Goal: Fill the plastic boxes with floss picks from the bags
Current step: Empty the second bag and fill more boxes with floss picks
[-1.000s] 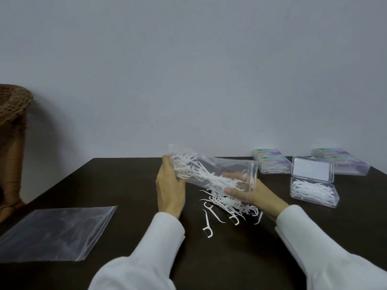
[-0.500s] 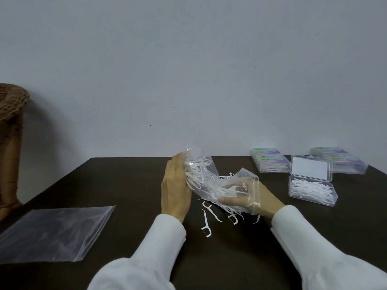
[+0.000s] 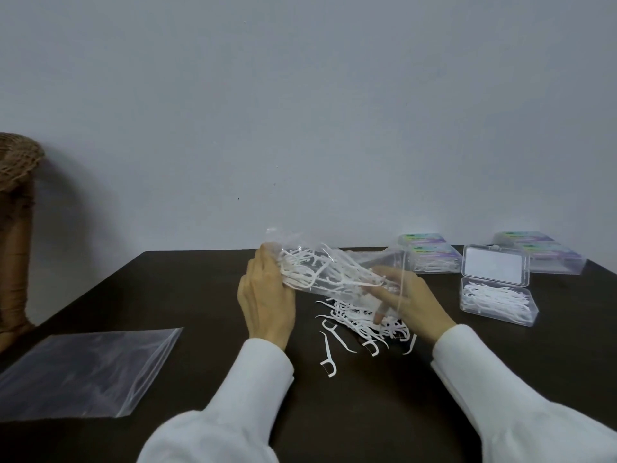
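The clear bag (image 3: 334,272) of white floss picks is held above the table (image 3: 200,289), over a loose pile of picks (image 3: 364,324). The left hand (image 3: 265,295) grips its closed end, fingers curled around it. The right hand (image 3: 405,300) holds the open end, fingers inside the plastic. An open box (image 3: 497,299) of picks sits to the right.
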